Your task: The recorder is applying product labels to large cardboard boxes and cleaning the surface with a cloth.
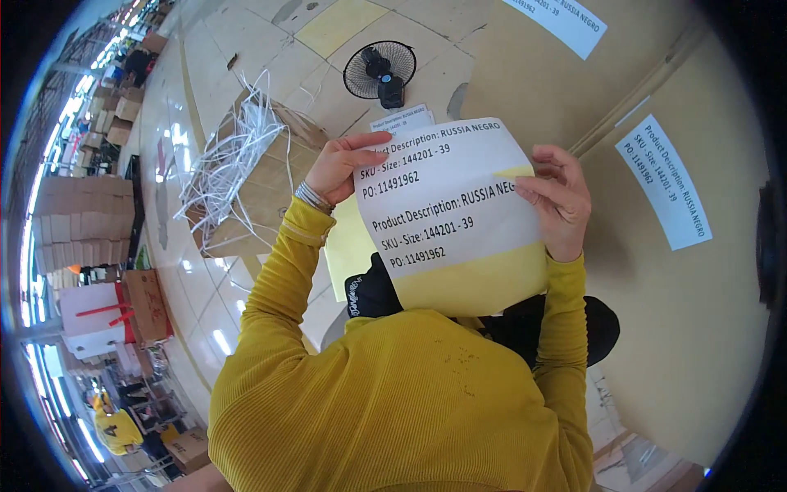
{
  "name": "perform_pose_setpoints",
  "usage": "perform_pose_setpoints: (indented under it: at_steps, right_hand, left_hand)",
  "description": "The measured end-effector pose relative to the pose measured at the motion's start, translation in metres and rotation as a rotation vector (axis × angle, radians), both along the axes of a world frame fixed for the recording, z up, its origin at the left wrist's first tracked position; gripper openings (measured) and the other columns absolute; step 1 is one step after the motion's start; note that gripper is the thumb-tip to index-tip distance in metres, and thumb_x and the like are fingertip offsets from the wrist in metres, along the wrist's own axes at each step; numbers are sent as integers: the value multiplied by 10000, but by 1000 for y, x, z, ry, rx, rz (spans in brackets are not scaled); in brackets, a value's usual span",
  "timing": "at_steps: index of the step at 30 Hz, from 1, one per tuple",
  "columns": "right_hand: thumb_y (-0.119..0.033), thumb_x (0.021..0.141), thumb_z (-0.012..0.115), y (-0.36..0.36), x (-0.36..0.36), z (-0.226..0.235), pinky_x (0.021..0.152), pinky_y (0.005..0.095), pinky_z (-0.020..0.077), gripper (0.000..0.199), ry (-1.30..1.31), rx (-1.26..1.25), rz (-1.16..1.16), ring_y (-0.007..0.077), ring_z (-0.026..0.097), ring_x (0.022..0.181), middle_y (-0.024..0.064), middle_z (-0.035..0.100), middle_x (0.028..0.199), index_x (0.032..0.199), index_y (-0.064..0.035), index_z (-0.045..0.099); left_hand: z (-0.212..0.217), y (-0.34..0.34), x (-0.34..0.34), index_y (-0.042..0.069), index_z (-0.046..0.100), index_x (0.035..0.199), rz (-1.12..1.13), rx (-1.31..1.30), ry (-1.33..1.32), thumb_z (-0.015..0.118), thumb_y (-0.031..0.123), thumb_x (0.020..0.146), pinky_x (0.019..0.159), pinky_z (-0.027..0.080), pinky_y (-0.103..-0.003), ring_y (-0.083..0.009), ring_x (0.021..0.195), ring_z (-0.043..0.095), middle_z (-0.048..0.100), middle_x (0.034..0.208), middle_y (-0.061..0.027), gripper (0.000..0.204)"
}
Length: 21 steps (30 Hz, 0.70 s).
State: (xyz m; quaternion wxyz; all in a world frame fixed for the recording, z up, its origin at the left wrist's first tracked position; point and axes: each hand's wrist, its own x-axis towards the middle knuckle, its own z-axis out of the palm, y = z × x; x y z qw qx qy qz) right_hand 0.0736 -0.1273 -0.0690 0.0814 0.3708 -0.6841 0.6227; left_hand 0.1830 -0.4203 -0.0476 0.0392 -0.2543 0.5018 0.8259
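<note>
In front of my chest I hold up a white label sheet (451, 221) with black print and a yellow backing showing along its lower part. My left hand (340, 168) grips its upper left edge, thumb and fingers closed on the paper. My right hand (561, 201) pinches the right edge, where a sliver of yellow shows beside the fingertips and the label's edge seems lifted. Beyond the sheet lies a small pile of white printed labels (402, 120). A yellow paper (338, 254) hangs or lies behind the sheet's left side; its support is hidden.
On the right stand large brown cartons (656, 344) bearing a white label (664, 182) and another label (561, 23). A black fan (381, 72) stands ahead. White plastic straps (246, 156) lie tangled on flattened cardboard. Stacked boxes (82, 213) and a person (119, 428) are far left.
</note>
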Motion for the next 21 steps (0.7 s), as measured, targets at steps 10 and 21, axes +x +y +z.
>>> perform_pose_setpoints:
  at_steps: [10,21]
  right_hand:
    - [-22,592,727,15,5,10,864,358,405,227,126,22,-20,284,504,1038,97,577,1053,799,-115,715]
    - [4,601,704,26,7,20,871,431,389,210,140,8,80,340,487,1047,45,641,869,781,-104,699]
  left_hand:
    - [1,12,-11,-59,501,1172,35,-51,112,567,-62,789,739,549,-315,-222,831,637,597,1045,-174,388]
    - [-8,4,-24,-102,490,1152,22,75,78,589,-87,763,735,551,-349,-259,851,629,584,1034,-211,401]
